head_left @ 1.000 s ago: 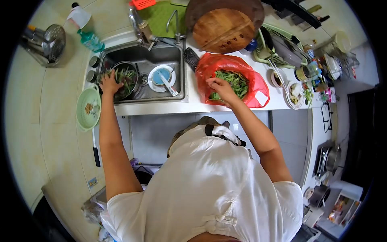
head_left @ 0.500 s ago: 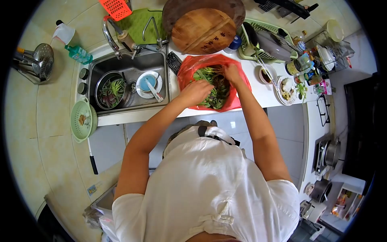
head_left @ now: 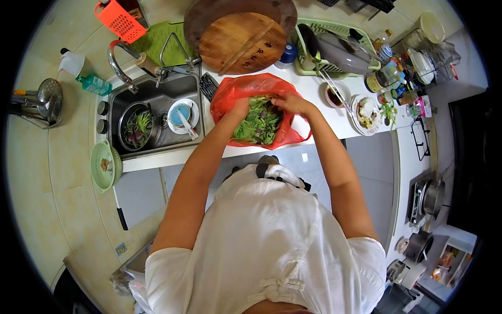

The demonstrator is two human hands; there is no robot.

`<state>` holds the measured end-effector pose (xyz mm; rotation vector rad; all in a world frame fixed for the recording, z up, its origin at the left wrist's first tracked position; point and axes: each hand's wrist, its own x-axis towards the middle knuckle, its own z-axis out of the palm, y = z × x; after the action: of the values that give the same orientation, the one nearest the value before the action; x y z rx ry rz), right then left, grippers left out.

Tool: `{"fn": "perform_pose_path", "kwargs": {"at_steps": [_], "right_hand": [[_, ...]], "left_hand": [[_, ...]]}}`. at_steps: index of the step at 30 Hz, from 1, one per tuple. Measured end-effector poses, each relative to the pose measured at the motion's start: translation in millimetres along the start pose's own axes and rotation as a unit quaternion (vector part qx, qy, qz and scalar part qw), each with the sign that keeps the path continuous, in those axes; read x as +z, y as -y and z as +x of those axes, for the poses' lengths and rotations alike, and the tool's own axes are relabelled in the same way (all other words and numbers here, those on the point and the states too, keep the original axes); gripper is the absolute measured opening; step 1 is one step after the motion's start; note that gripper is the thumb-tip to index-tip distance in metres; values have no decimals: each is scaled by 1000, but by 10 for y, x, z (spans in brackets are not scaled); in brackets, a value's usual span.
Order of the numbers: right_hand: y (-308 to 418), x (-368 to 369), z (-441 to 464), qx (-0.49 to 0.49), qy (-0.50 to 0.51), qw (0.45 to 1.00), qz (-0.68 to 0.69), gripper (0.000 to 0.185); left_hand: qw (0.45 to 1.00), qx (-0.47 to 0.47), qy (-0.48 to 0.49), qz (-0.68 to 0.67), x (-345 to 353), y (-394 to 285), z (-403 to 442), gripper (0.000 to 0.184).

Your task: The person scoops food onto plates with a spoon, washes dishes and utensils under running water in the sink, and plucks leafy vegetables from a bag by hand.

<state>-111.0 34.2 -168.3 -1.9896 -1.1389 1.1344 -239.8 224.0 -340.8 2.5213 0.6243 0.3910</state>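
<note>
A red plastic bag (head_left: pixel 288 137) lies open on the counter, full of green and purplish leafy greens (head_left: pixel 260 125). My left hand (head_left: pixel 240 108) reaches into its left side, against the plastic; its fingers are mostly hidden. At the upper right of the bag, my right hand (head_left: pixel 293 104) has its fingers bent around the edge of the leafy greens. In the sink to the left, a dark pot (head_left: pixel 123 137) contains more of these greens.
The metal sink (head_left: pixel 172 140) also holds stacked bowls (head_left: pixel 191 111) under a faucet (head_left: pixel 116 55). A round wooden lid (head_left: pixel 235 44) leans behind the bag. A green dish rack (head_left: pixel 334 69), a bowl of dark sauce (head_left: pixel 334 94) and a food plate (head_left: pixel 361 125) stand to the right.
My left hand has moved left, from above the leaves to the bag's left side. My right fingers have turned inward over the greens. The bag opening is wider, and the view has shifted slightly.
</note>
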Motion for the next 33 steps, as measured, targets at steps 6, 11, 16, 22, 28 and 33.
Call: {"fn": "perform_pose_path", "kwargs": {"at_steps": [6, 11, 16, 22, 28, 33], "right_hand": [[35, -168, -80, -21, -93, 986, 141, 44], [-53, -16, 110, 7, -96, 993, 73, 41], [296, 374, 115, 107, -69, 949, 288, 38], [64, 681, 179, 73, -156, 863, 476, 27], [3, 538, 184, -40, -50, 981, 181, 52], [110, 545, 159, -75, -69, 979, -179, 50]], "left_hand": [[998, 37, 31, 44, -671, -656, -123, 39], [777, -274, 138, -549, -902, -814, 52, 29], [851, -207, 151, -459, -1173, -1226, -304, 24], [951, -95, 144, -258, -1455, -1236, -555, 35], [968, -46, 28, -246, -1760, -805, -332, 38], [985, -51, -26, -161, -1655, -512, 24, 43]]}}
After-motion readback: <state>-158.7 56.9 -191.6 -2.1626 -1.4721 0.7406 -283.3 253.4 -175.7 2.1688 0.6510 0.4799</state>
